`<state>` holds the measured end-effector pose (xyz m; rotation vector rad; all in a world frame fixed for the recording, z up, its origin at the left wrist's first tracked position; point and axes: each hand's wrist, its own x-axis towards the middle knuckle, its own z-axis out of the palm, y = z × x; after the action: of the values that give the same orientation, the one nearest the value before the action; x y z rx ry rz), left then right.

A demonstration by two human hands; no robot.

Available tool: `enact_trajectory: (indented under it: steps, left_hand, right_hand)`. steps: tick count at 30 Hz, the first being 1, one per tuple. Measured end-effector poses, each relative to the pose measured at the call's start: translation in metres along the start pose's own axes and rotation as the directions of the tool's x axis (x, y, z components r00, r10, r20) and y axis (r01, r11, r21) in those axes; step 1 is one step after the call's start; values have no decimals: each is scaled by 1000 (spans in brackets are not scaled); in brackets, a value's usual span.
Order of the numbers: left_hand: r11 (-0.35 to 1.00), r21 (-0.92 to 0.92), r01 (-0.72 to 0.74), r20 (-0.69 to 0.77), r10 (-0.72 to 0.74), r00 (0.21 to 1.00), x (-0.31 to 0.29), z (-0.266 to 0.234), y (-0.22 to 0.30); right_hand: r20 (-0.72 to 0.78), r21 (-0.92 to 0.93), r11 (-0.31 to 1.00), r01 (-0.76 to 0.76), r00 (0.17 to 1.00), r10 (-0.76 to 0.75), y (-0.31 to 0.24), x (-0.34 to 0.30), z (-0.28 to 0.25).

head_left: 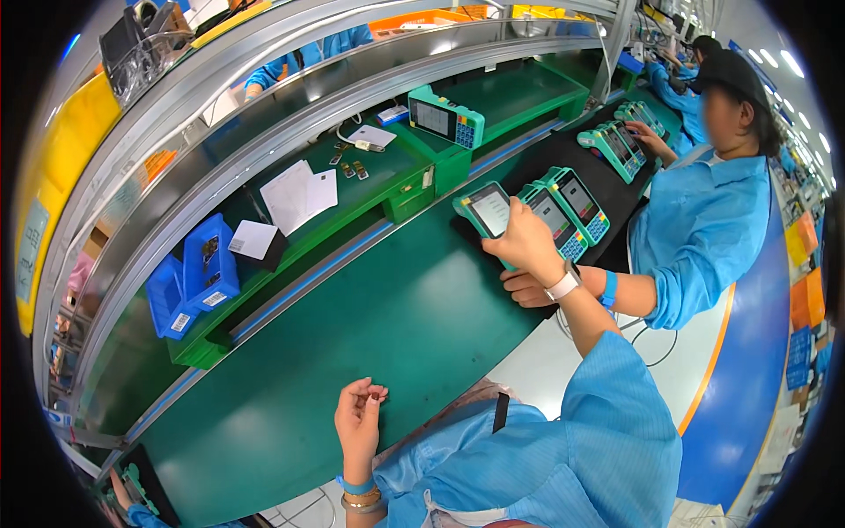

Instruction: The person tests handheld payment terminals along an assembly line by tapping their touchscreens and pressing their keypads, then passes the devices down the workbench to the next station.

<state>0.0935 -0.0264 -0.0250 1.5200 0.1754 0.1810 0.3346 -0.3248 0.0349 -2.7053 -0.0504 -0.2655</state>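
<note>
My right hand is closed over the lower part of a teal payment terminal with a lit screen; the thumb lies at its left edge and the hand hides its keypad. Two more payment terminals, one partly covered by my hand and one farther right, sit beside it on a black mat. Over the near part of the green bench, my left hand is loosely closed, thumb against curled fingers, with nothing visible in it. A co-worker's hand rests just below my right wrist.
Blue bins holding small parts stand on a green shelf along the bench's far side, near white papers and another terminal. A co-worker stands at the right, reaching toward more terminals.
</note>
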Motion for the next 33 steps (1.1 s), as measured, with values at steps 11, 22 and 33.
enact_trajectory:
  steps: [11, 22, 33]
  left_hand:
    - [976, 200, -88, 72, 74, 995, -1, -3, -13]
    - [891, 390, -234, 51, 232, 971, -1, -8, -8]
    - [914, 279, -293, 101, 276, 956, -6, 3, -18]
  right_hand:
    - [-74, -40, 998, 51, 996, -54, 5, -17, 2]
    - [-32, 39, 985, 169, 985, -168, 14, -51, -13]
    - [-127, -189, 959, 211, 963, -237, 95, -49, 21]
